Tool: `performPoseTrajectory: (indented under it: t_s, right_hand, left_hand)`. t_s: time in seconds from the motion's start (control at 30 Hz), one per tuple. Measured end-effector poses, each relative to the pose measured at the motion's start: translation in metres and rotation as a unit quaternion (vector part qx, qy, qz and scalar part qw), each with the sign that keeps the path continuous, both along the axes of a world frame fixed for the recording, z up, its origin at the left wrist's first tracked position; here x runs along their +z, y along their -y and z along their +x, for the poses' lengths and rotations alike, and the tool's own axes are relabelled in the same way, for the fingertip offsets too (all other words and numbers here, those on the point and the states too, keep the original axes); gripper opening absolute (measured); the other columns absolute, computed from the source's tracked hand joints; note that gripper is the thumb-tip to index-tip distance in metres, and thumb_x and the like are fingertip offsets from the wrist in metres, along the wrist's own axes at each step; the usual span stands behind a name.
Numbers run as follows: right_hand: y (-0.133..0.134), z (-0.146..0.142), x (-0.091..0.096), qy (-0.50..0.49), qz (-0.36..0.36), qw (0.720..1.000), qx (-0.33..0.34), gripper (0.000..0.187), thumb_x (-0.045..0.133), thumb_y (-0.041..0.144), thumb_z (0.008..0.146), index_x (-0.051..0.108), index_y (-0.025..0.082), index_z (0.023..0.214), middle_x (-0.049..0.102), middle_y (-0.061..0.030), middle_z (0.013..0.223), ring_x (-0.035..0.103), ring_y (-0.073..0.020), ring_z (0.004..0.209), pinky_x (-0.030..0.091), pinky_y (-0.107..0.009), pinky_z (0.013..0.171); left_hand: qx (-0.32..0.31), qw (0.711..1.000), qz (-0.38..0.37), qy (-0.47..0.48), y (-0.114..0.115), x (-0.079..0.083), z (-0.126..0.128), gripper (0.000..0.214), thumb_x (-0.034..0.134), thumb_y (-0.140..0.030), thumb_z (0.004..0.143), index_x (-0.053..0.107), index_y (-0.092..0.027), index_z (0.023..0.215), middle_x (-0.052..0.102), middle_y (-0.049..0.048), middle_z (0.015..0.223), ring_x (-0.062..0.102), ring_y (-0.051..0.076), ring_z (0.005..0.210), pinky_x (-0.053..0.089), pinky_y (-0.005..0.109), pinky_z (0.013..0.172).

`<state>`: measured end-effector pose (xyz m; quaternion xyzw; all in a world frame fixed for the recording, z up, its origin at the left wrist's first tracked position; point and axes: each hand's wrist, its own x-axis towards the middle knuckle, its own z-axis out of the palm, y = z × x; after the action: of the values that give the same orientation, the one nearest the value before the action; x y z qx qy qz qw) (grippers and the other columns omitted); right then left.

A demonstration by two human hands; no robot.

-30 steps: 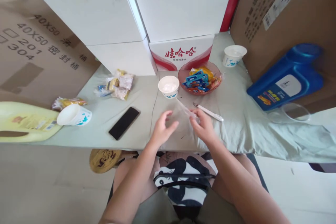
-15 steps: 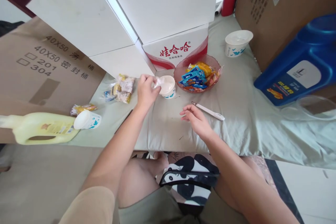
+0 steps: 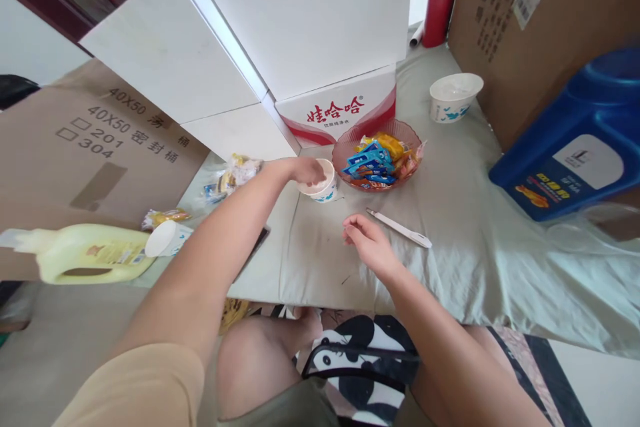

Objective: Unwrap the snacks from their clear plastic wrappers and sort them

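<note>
One reach-in step: our left hand (image 3: 307,171) at mouth of round, blue-printed white paper cup (image 3: 325,195), grip hidden; our right hand (image 3: 365,236) half-open, seemingly empty. Next likely needs fingers lifted clear.

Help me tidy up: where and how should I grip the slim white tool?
Probably pinch the slim white tool across its body near the broader end, coming from above and the right. It lies flat on the cloth, slender, with its dark narrow tip pointing left and away.

White paper cup (image 3: 327,191) with blue leaf-like print, upright on the pale green cloth (image 3: 313,250)
</note>
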<state>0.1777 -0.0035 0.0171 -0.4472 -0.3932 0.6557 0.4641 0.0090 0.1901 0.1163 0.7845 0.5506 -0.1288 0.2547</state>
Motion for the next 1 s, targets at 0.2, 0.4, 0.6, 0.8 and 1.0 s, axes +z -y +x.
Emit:
performPoseTrajectory:
  t_s: [0.2, 0.4, 0.6, 0.8, 1.0]
  right_hand:
    - [0.008, 0.008, -0.009, 0.046, 0.002, 0.999, -0.022, 0.028, 0.058, 0.048, 0.077, 0.058, 0.023, 0.09, 0.063, 0.001, 0.075, 0.059, -0.017, 0.066, 0.045, -0.032, 0.067]
    - [0.01, 0.003, -0.015, 0.117, 0.008, 0.993, -0.019, 0.028, 0.058, 0.048, 0.079, 0.058, 0.024, 0.091, 0.062, 0.0008, 0.074, 0.058, -0.0174, 0.067, 0.043, -0.032, 0.065]
    - [0.014, -0.005, -0.017, 0.215, 0.046, 0.976, 0.0, 0.025, 0.054, 0.046, 0.082, 0.058, 0.023, 0.092, 0.059, 0.0013, 0.069, 0.057, -0.0185, 0.067, 0.042, -0.032, 0.063]
    - [0.017, -0.004, -0.015, 0.23, 0.057, 0.972, 0.004, 0.026, 0.053, 0.047, 0.081, 0.058, 0.023, 0.092, 0.059, 0.0003, 0.07, 0.057, -0.0192, 0.066, 0.041, -0.031, 0.059]
    - [0.021, -0.001, -0.016, 0.218, 0.065, 0.974, 0.007, 0.024, 0.053, 0.044, 0.082, 0.058, 0.024, 0.094, 0.06, 0.0014, 0.07, 0.056, -0.018, 0.064, 0.041, -0.031, 0.061]
  left_hand:
    - [0.199, 0.936, 0.29, 0.004, 0.017, 0.019, -0.11, 0.039, 0.054, -0.047, 0.085, 0.068, -0.018, 0.106, 0.07, 0.0106, 0.102, 0.063, 0.027, 0.1, 0.05, 0.038, 0.091]
    - [0.346, 0.905, 0.227, -0.1, 0.057, -0.03, -0.223, 0.059, 0.067, -0.049, 0.08, 0.058, -0.017, 0.128, 0.059, 0.0185, 0.129, 0.054, 0.036, 0.125, 0.043, 0.046, 0.106]
    - [0.37, 0.901, 0.22, -0.062, 0.064, -0.077, -0.239, 0.073, 0.073, -0.04, 0.073, 0.051, -0.017, 0.139, 0.051, 0.02, 0.14, 0.054, 0.038, 0.129, 0.044, 0.045, 0.107]
    - [0.369, 0.883, 0.288, 0.022, 0.079, -0.063, -0.254, 0.051, 0.065, -0.026, 0.075, 0.061, -0.017, 0.125, 0.068, 0.0125, 0.116, 0.064, 0.032, 0.111, 0.05, 0.045, 0.102]
    - [0.179, 0.866, 0.448, 0.134, 0.141, -0.028, -0.21, 0.04, 0.067, -0.014, 0.072, 0.068, -0.021, 0.111, 0.05, 0.009, 0.142, 0.05, 0.029, 0.135, 0.039, 0.047, 0.119]
